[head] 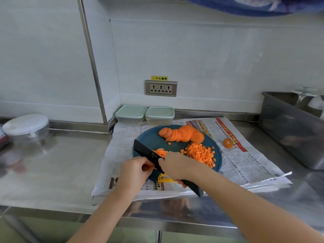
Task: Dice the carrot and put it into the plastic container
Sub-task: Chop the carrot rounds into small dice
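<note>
A round dark blue cutting board lies on newspaper. Carrot slices are fanned along its far side and a heap of diced carrot lies at its right. My right hand grips the handle of a black knife, whose blade rests over carrot strips at the board's left. My left hand has curled fingers holding carrot strips beside the blade. Two lidded plastic containers stand against the wall behind the board.
A carrot end lies on the newspaper right of the board. A steel tub holding glassware stands at the right. A clear chopper bowl with a white lid sits far left. A wall socket is above the containers.
</note>
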The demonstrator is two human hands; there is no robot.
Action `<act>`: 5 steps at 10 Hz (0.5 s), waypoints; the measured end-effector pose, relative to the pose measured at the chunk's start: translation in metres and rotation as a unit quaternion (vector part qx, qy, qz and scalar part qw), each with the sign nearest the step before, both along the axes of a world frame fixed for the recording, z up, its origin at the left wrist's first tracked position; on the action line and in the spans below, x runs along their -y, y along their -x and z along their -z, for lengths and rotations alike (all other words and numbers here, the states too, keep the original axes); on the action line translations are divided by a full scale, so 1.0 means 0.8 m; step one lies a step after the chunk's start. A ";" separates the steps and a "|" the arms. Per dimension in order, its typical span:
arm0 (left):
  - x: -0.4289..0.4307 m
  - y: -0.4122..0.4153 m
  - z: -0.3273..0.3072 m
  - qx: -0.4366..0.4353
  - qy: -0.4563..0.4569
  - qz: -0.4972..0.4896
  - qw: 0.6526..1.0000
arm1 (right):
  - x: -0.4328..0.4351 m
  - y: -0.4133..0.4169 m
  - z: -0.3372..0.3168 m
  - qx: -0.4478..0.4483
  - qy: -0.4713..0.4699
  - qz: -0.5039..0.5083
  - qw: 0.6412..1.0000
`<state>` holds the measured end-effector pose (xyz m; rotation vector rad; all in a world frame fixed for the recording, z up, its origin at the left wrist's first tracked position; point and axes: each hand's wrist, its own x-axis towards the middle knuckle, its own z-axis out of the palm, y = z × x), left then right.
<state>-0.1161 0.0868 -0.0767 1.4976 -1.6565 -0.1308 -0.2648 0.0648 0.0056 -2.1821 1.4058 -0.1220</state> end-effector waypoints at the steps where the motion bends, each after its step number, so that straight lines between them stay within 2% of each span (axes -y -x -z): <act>1: 0.000 0.001 0.000 0.012 0.007 -0.002 1.000 | -0.004 -0.006 0.011 -0.003 -0.004 0.023 1.000; 2: 0.001 0.001 0.003 0.006 0.009 0.000 1.000 | -0.004 -0.006 0.011 0.003 -0.015 0.028 0.999; 3: -0.002 -0.001 0.001 -0.043 -0.032 0.006 0.999 | -0.001 0.001 0.009 0.030 -0.074 0.036 0.996; 4: -0.005 -0.007 -0.009 -0.115 -0.116 0.044 0.986 | 0.012 0.018 -0.003 0.125 -0.175 0.076 0.974; 5: -0.006 -0.015 -0.013 -0.122 -0.157 0.060 0.978 | 0.020 0.033 -0.018 0.189 -0.183 0.096 0.960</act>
